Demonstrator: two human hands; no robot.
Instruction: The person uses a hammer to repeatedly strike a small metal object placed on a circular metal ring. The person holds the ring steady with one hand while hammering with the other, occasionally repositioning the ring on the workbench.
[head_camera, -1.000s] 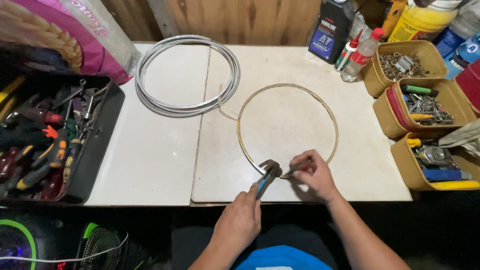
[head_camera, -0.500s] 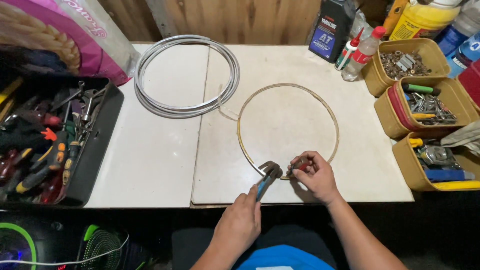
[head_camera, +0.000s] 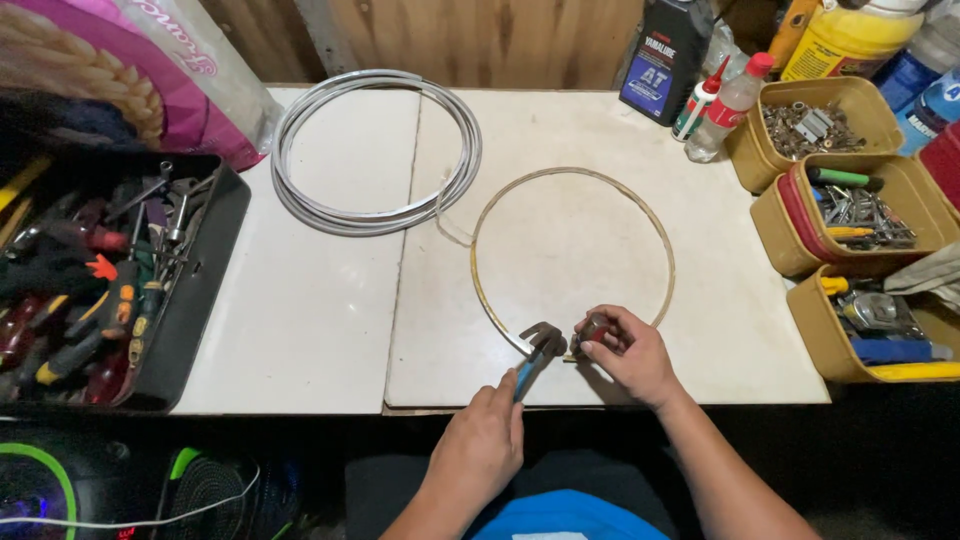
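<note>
Wire ring (head_camera: 640, 210) lying flat on the white table (head_camera: 300, 330), its near edge gripped by blue-handled pliers (head_camera: 535, 352) held closed in the left hand (head_camera: 482, 445). Right hand (head_camera: 628, 352) pinches a small dark piece (head_camera: 592, 328) at the ring. Beyond: coiled grey cable (head_camera: 375, 150); left, black tool tray (head_camera: 190, 290).

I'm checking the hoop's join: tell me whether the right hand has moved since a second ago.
Yes, slightly. The right hand has shifted left along the hoop toward the pliers, away from the yellow bins. The hoop itself stayed put.
</note>
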